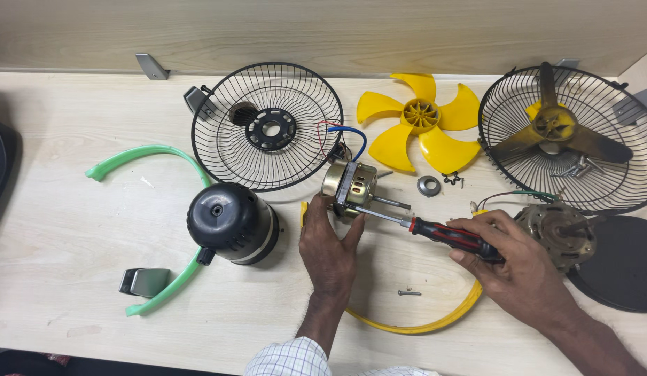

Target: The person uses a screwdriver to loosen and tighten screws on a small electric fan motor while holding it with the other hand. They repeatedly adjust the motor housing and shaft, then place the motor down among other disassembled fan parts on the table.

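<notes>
My left hand [329, 245] grips a small brass-coloured fan motor [349, 185] lying on its side on the wooden table, its shaft pointing right and its red and blue wires trailing back. My right hand [508, 259] holds a red-and-black screwdriver [449, 235]. The screwdriver's metal tip meets the motor's front face just below the shaft.
Black wire guard [268, 125] and black motor housing [231, 223] lie left, with a green ring strip [153, 154]. A yellow fan blade [419, 125], grey cap [429, 185], loose screw [409, 293], yellow ring strip [435, 320], second motor [557, 233] and guard with dull blade [567, 136] lie right.
</notes>
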